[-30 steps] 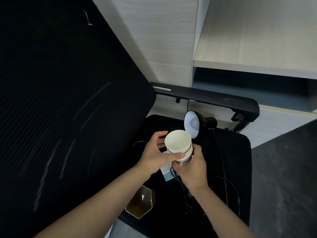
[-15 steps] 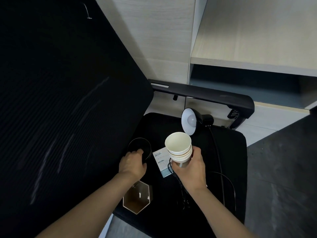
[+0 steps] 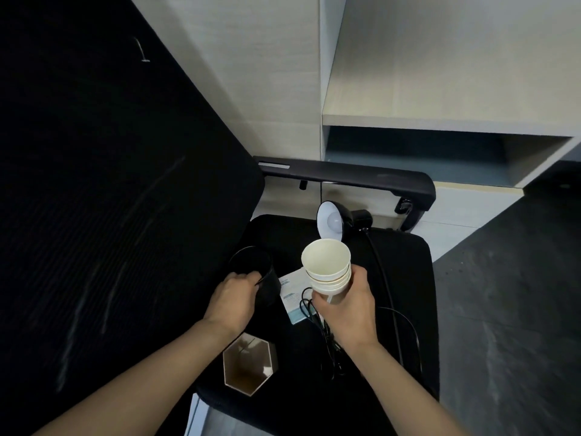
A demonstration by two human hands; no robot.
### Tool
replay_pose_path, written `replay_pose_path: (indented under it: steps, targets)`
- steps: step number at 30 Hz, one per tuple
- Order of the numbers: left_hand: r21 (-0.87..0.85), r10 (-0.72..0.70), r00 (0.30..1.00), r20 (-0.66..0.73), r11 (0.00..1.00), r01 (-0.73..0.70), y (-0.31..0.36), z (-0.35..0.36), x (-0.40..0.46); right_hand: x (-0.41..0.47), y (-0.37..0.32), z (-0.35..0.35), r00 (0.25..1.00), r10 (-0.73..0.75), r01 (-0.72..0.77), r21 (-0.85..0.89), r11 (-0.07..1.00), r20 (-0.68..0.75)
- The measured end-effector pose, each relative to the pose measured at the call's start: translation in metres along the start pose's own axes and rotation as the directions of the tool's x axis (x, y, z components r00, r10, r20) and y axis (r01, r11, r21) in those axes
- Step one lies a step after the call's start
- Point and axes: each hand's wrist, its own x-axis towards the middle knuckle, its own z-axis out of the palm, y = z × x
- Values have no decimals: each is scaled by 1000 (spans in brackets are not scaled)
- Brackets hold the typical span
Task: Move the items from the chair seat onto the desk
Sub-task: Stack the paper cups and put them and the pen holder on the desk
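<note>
My right hand (image 3: 347, 306) grips a stack of white paper cups (image 3: 327, 267) held above the black chair seat (image 3: 405, 278). My left hand (image 3: 234, 298) closes on the rim of a black cup (image 3: 254, 269) that stands on the seat near the backrest. A small white and blue booklet (image 3: 290, 297) lies flat between my hands. A hexagonal wooden holder (image 3: 248, 366) stands at the seat's near edge. A black desk lamp (image 3: 333, 220) with a white bulb lies at the seat's far side, its cable (image 3: 386, 287) looping across the seat.
The chair's tall black mesh backrest (image 3: 110, 199) fills the left. A black armrest (image 3: 345, 176) spans the far side of the seat. A light wood desk (image 3: 456, 73) with an open shelf beneath is behind at upper right. Dark floor (image 3: 509, 309) lies to the right.
My left hand let go of the paper cup stack, dropped left to the black cup and closed on its rim. My right hand keeps the stack.
</note>
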Motion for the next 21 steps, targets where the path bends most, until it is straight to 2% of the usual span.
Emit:
replay_pose_path:
  steps: [8, 12, 21]
  targets:
    - [3, 224, 968, -117, 974, -225, 49, -63, -18, -14, -30, -39, 996, -34, 39, 58, 998, -76]
    - [1, 325, 939, -111, 945, -327, 86, -87, -30, -19, -43, -74, 992, -62, 68, 50, 996, -109]
    - [40, 444, 886, -133, 896, -442, 193, -119, -53, -20, -52, -187, 982, -115, 126, 61, 990, -148]
